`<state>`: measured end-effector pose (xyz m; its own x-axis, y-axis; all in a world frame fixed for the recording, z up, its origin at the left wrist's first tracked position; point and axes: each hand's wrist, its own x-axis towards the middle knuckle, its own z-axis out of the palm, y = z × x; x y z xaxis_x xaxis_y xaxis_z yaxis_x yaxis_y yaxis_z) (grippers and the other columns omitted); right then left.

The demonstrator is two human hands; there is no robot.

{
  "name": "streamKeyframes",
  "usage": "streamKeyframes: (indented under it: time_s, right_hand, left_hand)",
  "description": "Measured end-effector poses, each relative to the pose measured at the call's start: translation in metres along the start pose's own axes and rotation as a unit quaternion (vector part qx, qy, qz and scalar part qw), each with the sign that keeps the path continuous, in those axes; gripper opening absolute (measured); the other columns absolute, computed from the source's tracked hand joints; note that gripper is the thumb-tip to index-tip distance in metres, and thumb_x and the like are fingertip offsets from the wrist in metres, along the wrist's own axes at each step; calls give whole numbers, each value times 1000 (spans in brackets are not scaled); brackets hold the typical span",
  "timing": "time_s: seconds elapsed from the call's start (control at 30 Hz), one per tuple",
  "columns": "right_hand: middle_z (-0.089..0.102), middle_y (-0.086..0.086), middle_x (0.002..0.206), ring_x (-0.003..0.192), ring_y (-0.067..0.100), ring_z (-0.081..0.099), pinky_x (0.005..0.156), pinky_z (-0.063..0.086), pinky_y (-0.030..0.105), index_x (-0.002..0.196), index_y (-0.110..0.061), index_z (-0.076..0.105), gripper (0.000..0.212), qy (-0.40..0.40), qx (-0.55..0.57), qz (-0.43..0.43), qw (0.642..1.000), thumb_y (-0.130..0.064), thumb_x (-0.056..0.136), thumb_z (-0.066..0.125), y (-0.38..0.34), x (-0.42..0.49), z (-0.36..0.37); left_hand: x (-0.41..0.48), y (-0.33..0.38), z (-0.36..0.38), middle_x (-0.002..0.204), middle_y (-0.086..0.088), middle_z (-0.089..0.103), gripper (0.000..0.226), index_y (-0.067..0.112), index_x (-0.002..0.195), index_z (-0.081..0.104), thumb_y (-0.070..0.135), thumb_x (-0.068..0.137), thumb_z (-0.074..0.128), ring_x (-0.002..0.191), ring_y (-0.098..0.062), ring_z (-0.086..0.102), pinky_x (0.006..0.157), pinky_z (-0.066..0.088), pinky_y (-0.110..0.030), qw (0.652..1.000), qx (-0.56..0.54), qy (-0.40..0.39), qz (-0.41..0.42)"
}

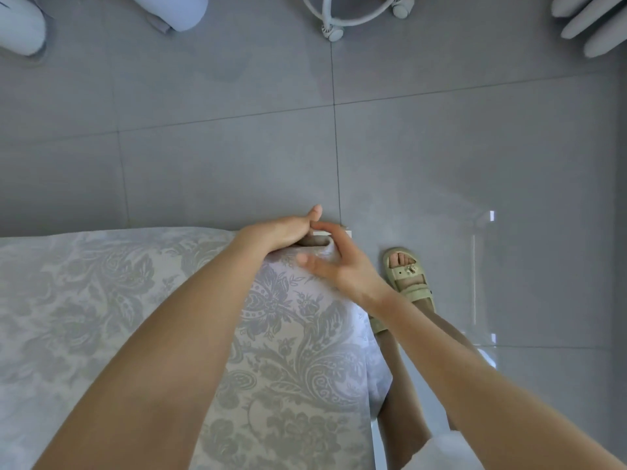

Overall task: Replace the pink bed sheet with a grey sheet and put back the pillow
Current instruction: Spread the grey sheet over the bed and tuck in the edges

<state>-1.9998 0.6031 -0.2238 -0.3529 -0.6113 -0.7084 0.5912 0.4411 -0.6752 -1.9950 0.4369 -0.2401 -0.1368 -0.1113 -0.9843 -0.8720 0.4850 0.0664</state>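
**BED CORNER: GREY SHEET IN PLACE, BOTH HANDS AT THE CORNER**

1. Covering. The grey sheet [101,300], patterned with pale floral scrolls, lies over the bed's top and fills the lower left of the view. Its far right corner sits where the two hands meet. What the sheet covers is not visible, apart from a small dark gap and a white edge [322,234] at that corner.

2. Left hand [281,232]. It grips the grey sheet at the corner edge. The fingers hook down over the edge and the thumb points up. The fingertips are hidden below the fabric.

3. Right hand [339,269]. It rests on the sheet just beside the left hand, with fingers straight and spread and nothing gripped. The forefinger reaches toward the left thumb.

4. Partly seen items.
   - Two white padded shapes [183,11] at the upper left are cut off by the frame; whether they are pillows cannot be told.
   - A white wheeled stand [334,22] shows only its base.
   - Pale ribbed forms [590,22] at the upper right cannot be identified.
   - A foot in a beige sandal [409,276] stands on the grey tiled floor [441,147] beside the bed, partly behind the right forearm.
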Motion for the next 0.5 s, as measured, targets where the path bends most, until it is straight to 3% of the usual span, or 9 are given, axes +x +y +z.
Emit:
streamKeyframes:
  time_s: [0.1, 0.17, 0.27, 0.33, 0.4, 0.5]
  right_hand:
    - [63, -11, 97, 96, 10, 62, 90, 52, 34, 103, -29, 64, 35, 28, -63, 59, 996, -47, 75, 74, -5, 22, -6]
    - [63, -8, 91, 93, 13, 62, 85, 49, 30, 95, -25, 67, 23, 12, -94, 74, 993, -45, 82, 66, -5, 29, -12]
    - [69, 5, 98, 97, 20, 63, 90, 48, 34, 96, -15, 68, 30, -9, -97, 98, 990, -39, 89, 53, -1, 37, -12]
    - [66, 11, 90, 90, 24, 62, 89, 47, 38, 89, -6, 63, 36, -16, -124, 105, 987, -37, 90, 45, 1, 41, -11]
    - [56, 5, 77, 79, 21, 54, 80, 45, 36, 75, -11, 54, 33, -26, -156, 109, 981, -36, 91, 40, 2, 42, -10]
    - [60, 6, 82, 85, 22, 56, 81, 44, 33, 77, -10, 57, 37, -44, -194, 120, 973, -36, 93, 35, 1, 42, -11]
  left_hand:
    - [1, -10, -10, 113, -3, 65, 75, 27, 87, 67, 75, 86, 9, 108, -22, 57, 104, 37, -43, 996, 77, 22, 32]
    - [6, -24, -19, 126, -3, 60, 81, 26, 102, 68, 75, 85, 6, 118, -22, 52, 107, 33, -42, 994, 100, 35, 31]
    - [11, -40, -28, 133, -4, 55, 89, 23, 109, 67, 78, 81, 3, 124, -23, 47, 110, 28, -41, 993, 103, 47, 20]
    - [13, -46, -31, 136, -4, 53, 91, 21, 114, 66, 78, 80, 4, 126, -23, 46, 111, 27, -40, 993, 108, 48, 10]
    - [15, -48, -33, 141, -5, 49, 88, 19, 122, 61, 75, 84, 6, 130, -23, 43, 113, 25, -40, 991, 130, 42, -11]
    - [18, -46, -32, 152, -3, 33, 81, 19, 140, 44, 73, 88, 14, 139, -22, 32, 116, 19, -39, 986, 153, 29, -55]
